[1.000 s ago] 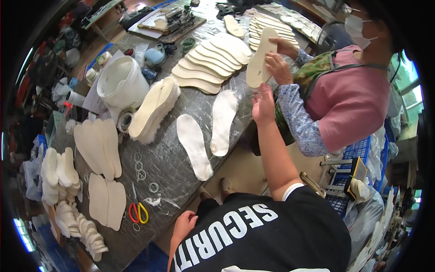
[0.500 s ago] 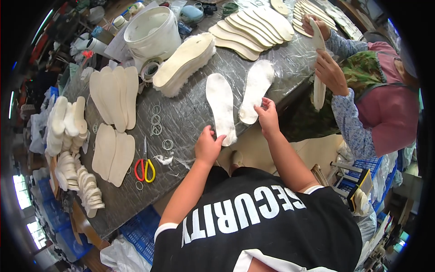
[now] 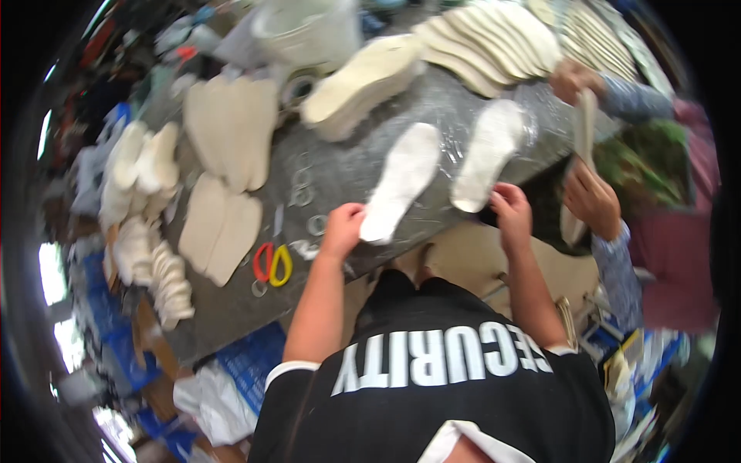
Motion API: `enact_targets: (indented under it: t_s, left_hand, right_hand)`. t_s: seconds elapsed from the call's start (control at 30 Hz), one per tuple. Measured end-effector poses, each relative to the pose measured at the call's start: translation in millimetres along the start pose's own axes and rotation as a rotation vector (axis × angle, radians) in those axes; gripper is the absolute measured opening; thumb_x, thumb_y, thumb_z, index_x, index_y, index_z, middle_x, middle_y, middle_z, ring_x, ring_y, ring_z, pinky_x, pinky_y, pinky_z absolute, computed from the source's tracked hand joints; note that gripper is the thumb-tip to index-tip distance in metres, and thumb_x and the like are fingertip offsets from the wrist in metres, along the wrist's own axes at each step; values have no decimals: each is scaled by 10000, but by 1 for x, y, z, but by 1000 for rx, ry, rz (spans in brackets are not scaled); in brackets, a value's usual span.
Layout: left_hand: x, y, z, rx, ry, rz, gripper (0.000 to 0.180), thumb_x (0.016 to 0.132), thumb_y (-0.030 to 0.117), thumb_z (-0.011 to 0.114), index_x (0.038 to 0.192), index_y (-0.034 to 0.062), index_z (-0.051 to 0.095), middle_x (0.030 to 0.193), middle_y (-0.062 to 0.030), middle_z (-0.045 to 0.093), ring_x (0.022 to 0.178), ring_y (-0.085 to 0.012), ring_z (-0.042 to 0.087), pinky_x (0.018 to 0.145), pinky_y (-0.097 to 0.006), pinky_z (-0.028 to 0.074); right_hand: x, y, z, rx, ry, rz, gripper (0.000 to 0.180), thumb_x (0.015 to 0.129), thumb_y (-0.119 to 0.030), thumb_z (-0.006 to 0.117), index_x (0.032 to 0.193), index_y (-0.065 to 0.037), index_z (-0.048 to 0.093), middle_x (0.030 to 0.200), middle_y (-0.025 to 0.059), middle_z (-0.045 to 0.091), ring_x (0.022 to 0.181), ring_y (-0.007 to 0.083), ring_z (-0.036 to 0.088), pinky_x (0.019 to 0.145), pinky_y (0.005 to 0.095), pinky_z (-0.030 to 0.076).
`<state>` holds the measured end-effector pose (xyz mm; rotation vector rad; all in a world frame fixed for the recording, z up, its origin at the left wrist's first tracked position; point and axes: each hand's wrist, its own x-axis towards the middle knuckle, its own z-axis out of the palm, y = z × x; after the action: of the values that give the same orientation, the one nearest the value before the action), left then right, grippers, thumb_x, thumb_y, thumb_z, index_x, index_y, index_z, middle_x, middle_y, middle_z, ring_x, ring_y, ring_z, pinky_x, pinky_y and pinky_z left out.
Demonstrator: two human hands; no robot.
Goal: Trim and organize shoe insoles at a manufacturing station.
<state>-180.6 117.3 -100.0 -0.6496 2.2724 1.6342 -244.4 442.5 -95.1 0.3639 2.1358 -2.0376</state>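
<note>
Two white fluffy insoles lie side by side near the front edge of the dark, film-covered table. My left hand (image 3: 342, 230) pinches the near left end of the left insole (image 3: 401, 181). At the near right corner of the right insole (image 3: 488, 154), my right hand (image 3: 510, 212) has its thumb and fingers closed on the edge. Both insoles slant alike, far ends to the right. Motion blur softens the fingertips. Beyond them stands a thick stack of fleecy insoles (image 3: 363, 81).
Fanned cream insoles (image 3: 486, 46) lie at the back, with a white bucket (image 3: 307, 35) to their left. Scissors with red and yellow handles (image 3: 272, 264) and flat insole pieces (image 3: 231, 131) lie leftward. A co-worker's hands (image 3: 590, 193) hold an insole at the right.
The left insole has turned, its near end swinging left. My left hand has closed on it, and my right fingers have closed at the right insole's corner. The whole view has shifted and blurred.
</note>
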Motion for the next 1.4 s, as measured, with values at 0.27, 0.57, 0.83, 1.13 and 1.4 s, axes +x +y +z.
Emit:
enact_targets:
  t_s: [0.27, 0.57, 0.83, 1.13, 1.4]
  left_hand:
    - [-41, -43, -64, 523, 653, 332, 105, 805, 93, 593, 841, 18, 657, 863, -170, 622, 835, -353, 586, 763, -426, 469]
    - [-53, -154, -287, 940, 591, -176, 736, 544, 212, 856, 1164, -32, 542, 1181, -211, 556, 1105, -353, 530, 971, -400, 424]
    - [-46, -101, -249, 928, 478, -58, 411, 644, 202, 797, 934, -24, 610, 896, -198, 650, 861, -361, 628, 753, -443, 485]
    - [-65, -118, -329, -160, 484, 71, 429, 831, 98, 580, 1202, -100, 492, 1143, -208, 604, 1006, -276, 617, 863, -354, 474]
    - [-104, -20, -277, -606, -93, 156, 567, 759, -1, 413, 1313, -107, 358, 1256, -243, 517, 1067, -321, 581, 888, -402, 495]
  right_hand:
    - [-11, -8, 21, 34, -291, 53, 94, 900, -78, 564, 985, -40, 575, 940, 38, 628, 775, 86, 577, 667, 202, 426]
    - [-29, -14, 83, -112, -440, 87, 117, 876, -74, 584, 979, -18, 587, 833, 40, 614, 728, 110, 595, 668, 245, 491]
    - [-66, 14, 140, 14, -283, 304, 199, 857, -18, 592, 1026, 12, 493, 891, 117, 588, 739, 172, 634, 631, 275, 537]
    - [-114, 39, 188, 181, -236, 358, 171, 857, -32, 596, 974, 14, 479, 796, 100, 598, 664, 164, 634, 532, 260, 525]
    - [-145, 12, 192, 17, -368, 255, 95, 895, -83, 571, 945, -30, 510, 719, 22, 578, 601, 69, 567, 522, 211, 469]
